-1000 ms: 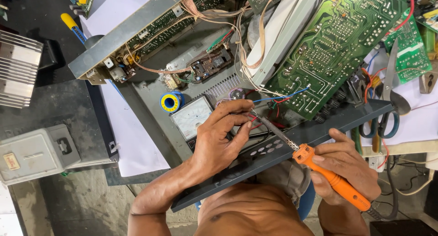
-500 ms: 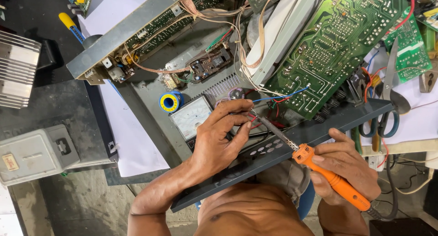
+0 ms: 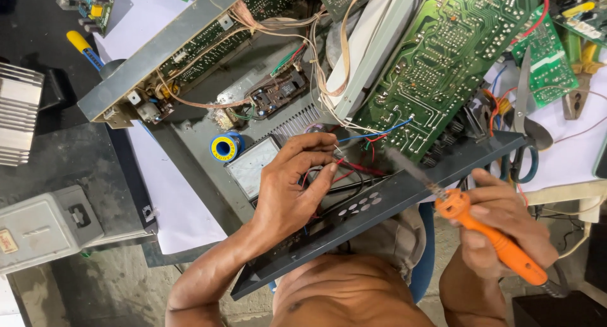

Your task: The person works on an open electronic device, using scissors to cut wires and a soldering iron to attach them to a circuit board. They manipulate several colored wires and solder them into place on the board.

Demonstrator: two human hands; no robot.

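Observation:
My left hand (image 3: 292,186) pinches thin red and black wires (image 3: 354,169) just above the dark front panel (image 3: 354,216) of an opened amplifier chassis. My right hand (image 3: 506,229) grips an orange-handled soldering iron (image 3: 487,235); its metal tip (image 3: 397,159) points up-left and hangs a little right of the wires, apart from them. A large green circuit board (image 3: 442,61) tilts up behind the wires. A white analogue meter (image 3: 251,166) lies beside my left thumb.
A blue-and-yellow solder spool (image 3: 226,147) sits left of the meter. Scissors (image 3: 523,121) and a smaller green board (image 3: 547,52) lie at the right. A grey metal box (image 3: 44,226) and a finned heatsink (image 3: 19,121) stand at the left. White paper (image 3: 171,194) lies under the chassis.
My right hand has drawn the soldering iron back to the right, so its tip has left the wires held by my left hand. The left hand stays in place.

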